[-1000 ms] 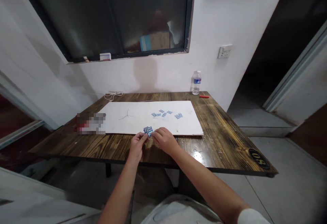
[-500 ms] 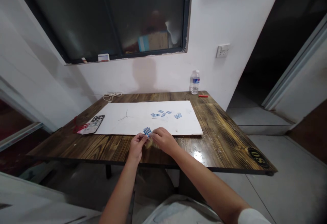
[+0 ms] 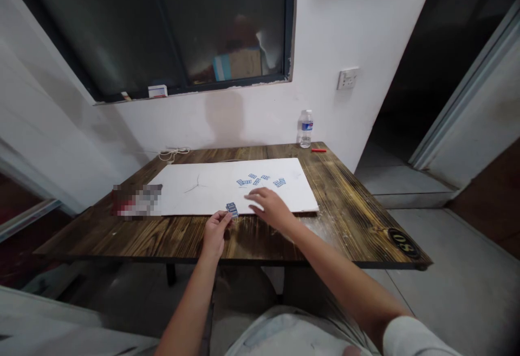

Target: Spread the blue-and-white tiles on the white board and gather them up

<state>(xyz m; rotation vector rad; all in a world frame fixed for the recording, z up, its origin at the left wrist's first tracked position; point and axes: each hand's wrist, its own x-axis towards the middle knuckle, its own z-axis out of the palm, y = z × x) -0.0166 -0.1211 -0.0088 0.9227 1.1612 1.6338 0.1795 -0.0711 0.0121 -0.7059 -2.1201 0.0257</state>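
My left hand (image 3: 215, 231) is at the front edge of the white board (image 3: 215, 182), pinching a small bunch of blue-and-white striped cards (image 3: 231, 209) between thumb and fingers. To its right, my right hand (image 3: 270, 207) hovers over the board with its fingers stretched forward and slightly apart. Nothing shows in it. Beyond its fingertips lie several loose striped cards (image 3: 265, 177) of the same kind, scattered on the right half of the board. They are too small to read. A few dark lines (image 3: 197, 185) are drawn on the board's left half.
The board rests on a dark wooden table (image 3: 349, 226). At the back right stand a plastic water bottle (image 3: 306, 129) and a red pen-like stick (image 3: 319, 150). A white cable (image 3: 173, 154) lies at the back left. A blurred-out patch (image 3: 138, 201) covers things on the left.
My right hand has left the cards in my left hand and moved right and forward over the board, its fingers opening out. My left hand still holds its bunch. The view has shifted slightly.
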